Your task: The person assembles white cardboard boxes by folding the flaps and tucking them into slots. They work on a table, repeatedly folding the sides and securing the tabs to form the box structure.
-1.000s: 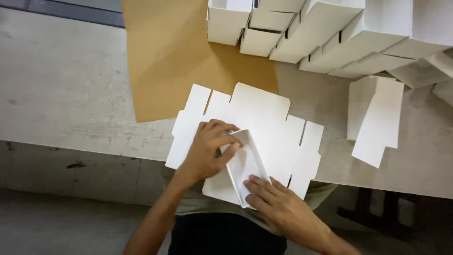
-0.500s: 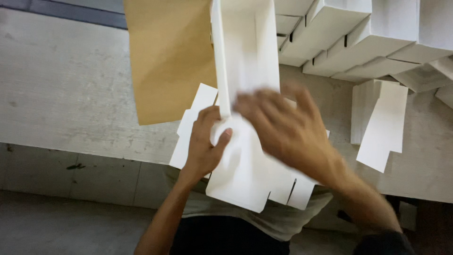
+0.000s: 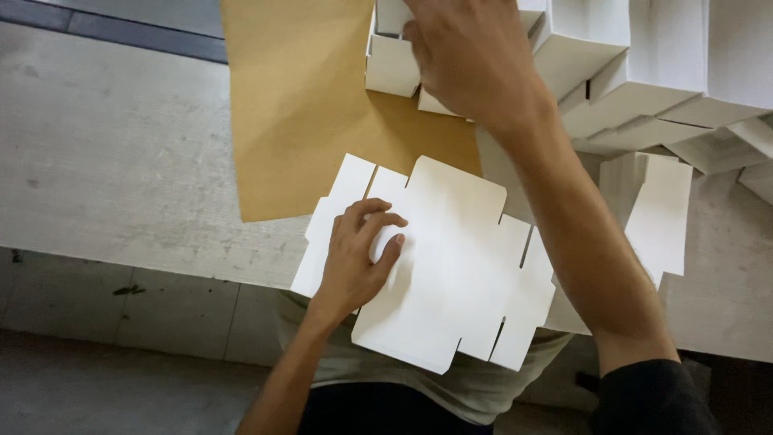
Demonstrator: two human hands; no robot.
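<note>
Nearest you, your left hand (image 3: 358, 258) rests palm down on the flat white box blank (image 3: 451, 274), fingers curled loosely against its left half, pressing rather than gripping it. The blank lies unfolded, its near flaps hanging past the edge of the grey table (image 3: 105, 161) toward your body, its far edge overlapping the brown paper sheet (image 3: 298, 105) spread beneath it.

Your right arm crosses over the blank's right side, so that the blank sits under your forearm and well short of that hand. To the right of the arm, another flat white cut-out (image 3: 656, 209) lies on the table, apart from both hands.

Farthest away, your right hand (image 3: 471, 56) reaches into the stack of folded white boxes (image 3: 644, 64) at the table's back. Its fingers bend down over a small folded box (image 3: 392, 68) at the stack's left end, touching it; you cannot tell whether they are closed around it, as the back of the hand hides the grip.
</note>
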